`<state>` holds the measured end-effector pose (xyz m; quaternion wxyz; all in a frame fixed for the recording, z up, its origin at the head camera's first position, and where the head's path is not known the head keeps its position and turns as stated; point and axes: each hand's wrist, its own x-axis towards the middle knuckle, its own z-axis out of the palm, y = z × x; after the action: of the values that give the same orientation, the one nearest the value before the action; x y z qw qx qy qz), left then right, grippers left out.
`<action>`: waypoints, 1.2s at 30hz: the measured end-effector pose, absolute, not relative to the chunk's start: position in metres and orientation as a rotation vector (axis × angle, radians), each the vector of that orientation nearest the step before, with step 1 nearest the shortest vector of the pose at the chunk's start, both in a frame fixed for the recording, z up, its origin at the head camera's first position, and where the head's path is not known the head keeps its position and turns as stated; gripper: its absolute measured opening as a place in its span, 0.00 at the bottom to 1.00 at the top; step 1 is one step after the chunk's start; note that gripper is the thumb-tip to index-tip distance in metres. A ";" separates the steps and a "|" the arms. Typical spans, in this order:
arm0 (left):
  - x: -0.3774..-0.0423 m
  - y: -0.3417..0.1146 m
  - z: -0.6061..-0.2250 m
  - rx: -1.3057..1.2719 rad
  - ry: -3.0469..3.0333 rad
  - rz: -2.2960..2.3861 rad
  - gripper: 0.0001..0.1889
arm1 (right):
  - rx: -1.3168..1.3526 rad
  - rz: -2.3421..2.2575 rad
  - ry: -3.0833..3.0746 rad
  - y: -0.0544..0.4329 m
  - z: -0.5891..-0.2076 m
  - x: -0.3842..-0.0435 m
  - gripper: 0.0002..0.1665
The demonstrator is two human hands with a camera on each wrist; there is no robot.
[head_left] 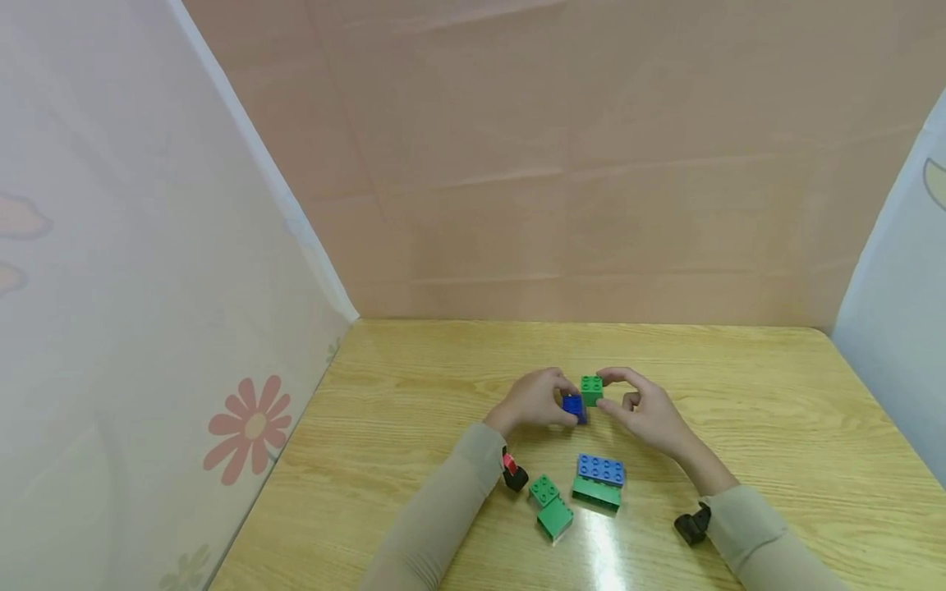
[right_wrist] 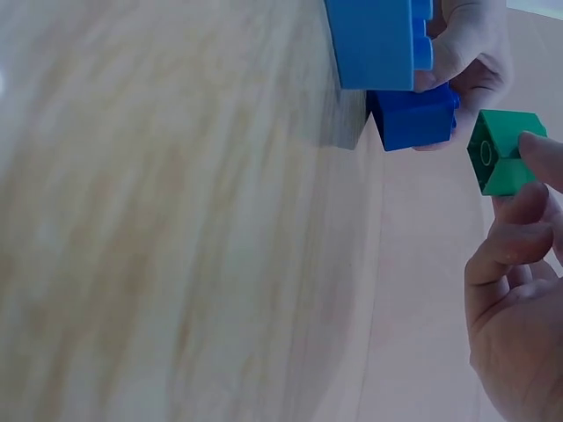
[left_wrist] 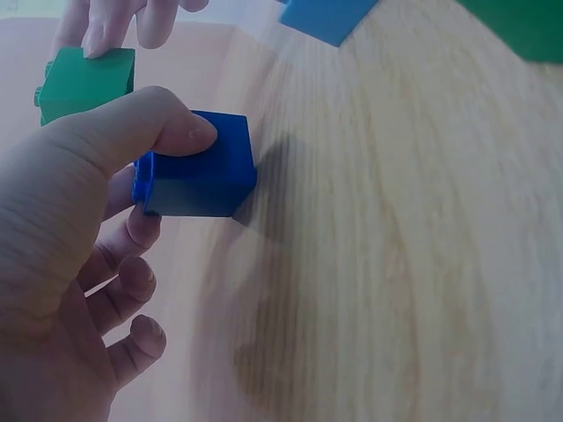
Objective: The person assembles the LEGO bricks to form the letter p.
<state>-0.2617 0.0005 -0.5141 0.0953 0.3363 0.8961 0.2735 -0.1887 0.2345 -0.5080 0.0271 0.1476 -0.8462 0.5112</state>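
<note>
At grainy wooden table (head_left: pixel 421 361) | left hand (head_left: pixel 538 400) pinches boxy blue brick (left_wrist: pixel 201 193) | right hand (head_left: pixel 652 417) pinches hollow-bottomed green brick (right_wrist: pixel 506 132)

The head view is looking forward and down from afar over the table (head_left: pixel 754 394); both wrist views are looking in close, sharing the dark blue brick (right_wrist: pixel 415 120), upper right in the right one.

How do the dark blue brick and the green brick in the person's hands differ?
The dark blue brick is pinched by the left hand, the green brick by the right hand. The green brick is held clearly above the table; the dark blue brick is lower, at or near it. Both are studded toy bricks, studs up.
</note>
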 end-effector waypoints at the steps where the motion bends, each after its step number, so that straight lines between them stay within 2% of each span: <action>1: -0.262 0.000 -0.515 0.990 2.649 0.825 0.23 | 0.456 1.575 -2.619 0.234 -0.508 -0.189 0.25; 16: -0.259 -0.003 -0.526 0.910 2.520 1.094 0.25 | 0.481 1.553 -2.672 0.231 -0.508 -0.192 0.25; 23: -0.259 -0.003 -0.529 0.910 2.484 1.156 0.21 | 0.507 1.535 -2.679 0.230 -0.507 -0.193 0.25; 28: -0.260 -0.004 -0.530 0.906 2.460 1.185 0.23 | 0.512 1.535 -2.686 0.230 -0.507 -0.193 0.25; 36: -0.260 -0.002 -0.534 0.906 2.457 1.233 0.18 | 0.513 1.536 -2.709 0.230 -0.508 -0.193 0.25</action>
<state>-0.2598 -0.0018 -0.5343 0.1231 0.3107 0.8424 0.4227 -0.1933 0.2297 -0.5078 -0.0074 0.1626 -0.8584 0.4865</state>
